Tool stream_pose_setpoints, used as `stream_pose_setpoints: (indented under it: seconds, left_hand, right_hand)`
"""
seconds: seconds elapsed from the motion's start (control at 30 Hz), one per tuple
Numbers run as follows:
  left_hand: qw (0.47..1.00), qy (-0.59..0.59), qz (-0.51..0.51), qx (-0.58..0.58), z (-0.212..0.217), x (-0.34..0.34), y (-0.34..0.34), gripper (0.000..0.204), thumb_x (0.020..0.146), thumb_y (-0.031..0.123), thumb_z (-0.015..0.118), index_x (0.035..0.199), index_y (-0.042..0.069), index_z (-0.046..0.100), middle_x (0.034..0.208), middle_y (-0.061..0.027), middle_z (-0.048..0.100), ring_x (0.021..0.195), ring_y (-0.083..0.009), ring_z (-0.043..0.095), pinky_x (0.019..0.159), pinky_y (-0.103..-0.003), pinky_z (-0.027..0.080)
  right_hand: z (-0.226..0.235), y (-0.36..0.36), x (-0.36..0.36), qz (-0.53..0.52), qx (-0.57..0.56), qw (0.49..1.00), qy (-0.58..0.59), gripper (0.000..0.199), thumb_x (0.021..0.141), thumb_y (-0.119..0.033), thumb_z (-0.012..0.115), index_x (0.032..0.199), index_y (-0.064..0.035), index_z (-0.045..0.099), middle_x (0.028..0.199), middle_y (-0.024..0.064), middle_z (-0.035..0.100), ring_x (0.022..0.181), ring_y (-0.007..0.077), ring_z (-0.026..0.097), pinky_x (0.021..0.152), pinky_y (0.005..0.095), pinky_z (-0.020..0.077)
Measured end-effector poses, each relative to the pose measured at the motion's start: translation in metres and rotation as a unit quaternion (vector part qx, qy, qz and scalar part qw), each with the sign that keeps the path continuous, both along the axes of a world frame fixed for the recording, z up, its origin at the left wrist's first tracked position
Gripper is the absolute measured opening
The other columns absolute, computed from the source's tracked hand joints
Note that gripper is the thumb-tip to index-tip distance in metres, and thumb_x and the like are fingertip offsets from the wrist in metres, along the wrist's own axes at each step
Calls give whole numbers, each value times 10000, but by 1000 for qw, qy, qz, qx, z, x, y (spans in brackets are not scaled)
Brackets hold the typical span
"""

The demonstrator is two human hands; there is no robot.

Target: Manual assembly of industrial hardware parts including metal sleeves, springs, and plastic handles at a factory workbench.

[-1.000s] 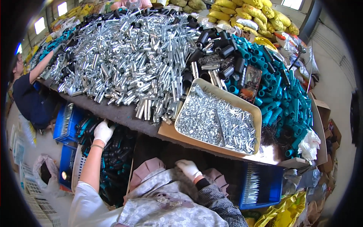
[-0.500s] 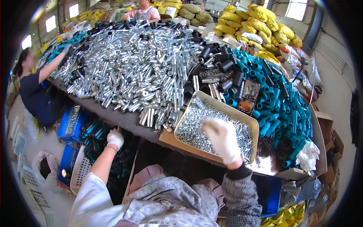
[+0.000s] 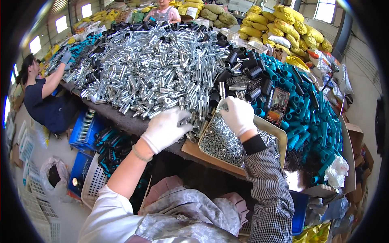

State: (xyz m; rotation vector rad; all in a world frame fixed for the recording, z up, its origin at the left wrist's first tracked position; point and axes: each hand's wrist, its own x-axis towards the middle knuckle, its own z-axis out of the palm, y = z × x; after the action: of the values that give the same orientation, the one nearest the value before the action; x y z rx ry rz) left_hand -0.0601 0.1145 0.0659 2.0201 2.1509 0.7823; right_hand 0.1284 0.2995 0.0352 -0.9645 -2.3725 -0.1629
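Note:
My left hand [image 3: 167, 127], in a white glove, is over the near edge of a big heap of silvery metal tubes and sleeves [image 3: 142, 77]. Its thumb and fingers are apart, and nothing shows between them. At the far left corner of a shallow cream tray [image 3: 282, 152] is my right hand [image 3: 238, 116], also gloved in white. Its fingers are curled in; whatever they hold is hidden. Small shiny metal pieces [image 3: 221, 139] fill the tray, which rests on the table's near edge beside the heap.
Teal plastic tubes [image 3: 304, 121] and black sleeves [image 3: 254, 73] are piled on the right, with a phone-like flat thing [image 3: 278, 106] among them. A white perforated basket [image 3: 94, 178] and a blue crate [image 3: 85, 133] stand lower left. Two other people work at the far and left sides.
My left hand has risen from the dark and teal parts below the table to the heap's near edge. My right hand has moved from mid-tray to its far left corner, fingers curling.

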Motion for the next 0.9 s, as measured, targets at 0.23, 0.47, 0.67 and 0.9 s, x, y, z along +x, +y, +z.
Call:
stream_pose_setpoints:
  seconds: [0.23, 0.47, 0.67, 0.9]
  left_hand:
    - [992, 128, 7, 16, -37, 1, 56, 520, 839, 314, 718, 1308, 128, 593, 1158, -178, 611, 1054, -354, 624, 907, -442, 533]
    - [994, 93, -36, 46, -46, -3, 60, 376, 871, 248, 670, 1228, 128, 649, 1004, -182, 674, 950, -353, 665, 837, -456, 548]
    - [984, -143, -71, 82, -39, -9, 46, 400, 869, 247, 648, 1212, 43, 669, 1075, -191, 708, 949, -297, 699, 843, -380, 547]
    - [970, -26, -243, 5, -36, 57, -22, 272, 840, 220, 712, 1078, 90, 706, 1009, -140, 678, 946, -341, 669, 863, -386, 549]
  right_hand:
    - [6, -110, 57, 106, -523, 715, 452, 143, 981, -170, 596, 1024, -36, 570, 865, 63, 672, 709, 100, 626, 607, 230, 509]
    - [-51, -180, 53, 246, -651, 424, 580, 458, 911, -119, 652, 1315, 6, 476, 1128, 136, 605, 933, 199, 635, 889, 379, 539]
    - [-73, -198, 40, 289, -651, 397, 579, 567, 935, -298, 698, 1343, 35, 489, 1176, 93, 558, 1043, 195, 603, 987, 403, 492]
    - [-75, -199, 35, 293, -585, 372, 658, 575, 905, -294, 729, 1370, -77, 470, 1362, 84, 541, 1267, 273, 511, 1084, 463, 382]
